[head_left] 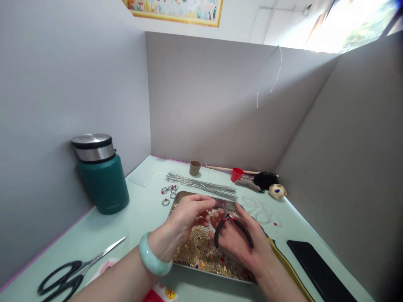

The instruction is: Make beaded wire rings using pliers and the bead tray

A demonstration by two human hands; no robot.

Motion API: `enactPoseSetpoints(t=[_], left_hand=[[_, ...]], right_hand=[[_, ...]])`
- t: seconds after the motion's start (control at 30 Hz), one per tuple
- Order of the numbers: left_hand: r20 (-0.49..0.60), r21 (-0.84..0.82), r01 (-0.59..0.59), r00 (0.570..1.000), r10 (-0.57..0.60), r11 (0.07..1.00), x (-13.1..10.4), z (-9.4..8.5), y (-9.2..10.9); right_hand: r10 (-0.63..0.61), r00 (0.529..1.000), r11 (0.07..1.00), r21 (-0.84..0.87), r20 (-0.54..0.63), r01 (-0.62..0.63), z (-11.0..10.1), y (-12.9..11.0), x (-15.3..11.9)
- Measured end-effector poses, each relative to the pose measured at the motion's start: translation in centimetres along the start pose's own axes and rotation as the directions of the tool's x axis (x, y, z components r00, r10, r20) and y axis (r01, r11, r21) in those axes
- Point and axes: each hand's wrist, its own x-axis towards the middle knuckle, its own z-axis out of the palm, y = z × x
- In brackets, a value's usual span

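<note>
My left hand (pixel 190 212), with a pale green bangle (pixel 154 256) on its wrist, has thumb and fingers pinched together; what they hold is too small to make out. Beside it, my right hand (pixel 242 241) holds small pliers (pixel 241 230) with black handles, which lie across the palm, jaws pointing away from me. Both hands are above a metal tray (pixel 217 273) of gold-coloured beads (pixel 197 243), with a few coloured pieces among them. Just beyond the tray's left corner lie several small beaded rings (pixel 166 202) with red beads.
Thin metal wires (pixel 201 184) lie behind the tray, near a brown cup (pixel 195 167) and a red cup (pixel 236 174). Clear cord (pixel 261 212) is coiled at right, above a black phone-like slab (pixel 317 268). Scissors (pixel 78 272) and a green flask (pixel 103 180) stand left.
</note>
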Motion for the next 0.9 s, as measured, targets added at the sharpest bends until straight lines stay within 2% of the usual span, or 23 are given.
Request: enactPoseSetpoints(t=[0.07,0.13,0.2,0.23,0.3,0.4,0.6,0.73,0.9], left_hand=[[-0.016,0.008,0.007,1.000,-0.007,1.000,0.0,0.1,0.1],[-0.032,0.045,0.007,0.999,-0.006,0.999,-0.1,0.2,0.1],[-0.037,0.094,0.003,0.999,0.001,0.996,-0.2,0.3,0.0],[-0.033,0.118,0.000,0.999,0.004,0.993,-0.2,0.4,-0.1],[-0.010,0.168,0.001,1.000,0.001,0.986,-0.3,0.6,-0.4],[0.018,0.242,0.014,1.000,-0.018,0.970,-0.3,0.9,-0.7],[0.025,0.340,0.021,0.999,-0.031,0.940,-0.3,1.1,-0.5],[0.065,0.339,-0.018,0.998,-0.005,0.940,-0.3,0.9,-0.5],[0.091,0.293,-0.007,0.996,-0.020,0.956,-0.2,0.8,-0.6]], right_hand=[[0.012,0.999,1.000,0.019,0.038,-0.013,0.4,0.6,-0.2],[-0.132,0.991,0.985,-0.114,-0.032,0.127,0.6,1.2,-0.4],[-0.369,0.922,0.879,-0.368,-0.117,0.305,0.6,1.5,-0.5],[-0.457,0.881,0.806,-0.477,-0.126,0.350,0.6,1.5,-0.5],[-0.531,0.842,0.708,-0.599,-0.100,0.375,0.4,1.6,-0.4],[-0.526,0.847,0.673,-0.646,-0.075,0.361,0.3,1.6,-0.5],[-0.575,0.815,0.607,-0.708,-0.076,0.362,0.6,1.6,-0.7],[-0.546,0.833,0.662,-0.655,-0.089,0.364,0.9,1.4,-0.8],[-0.498,0.864,0.711,-0.607,-0.077,0.356,0.8,1.3,-0.8]])
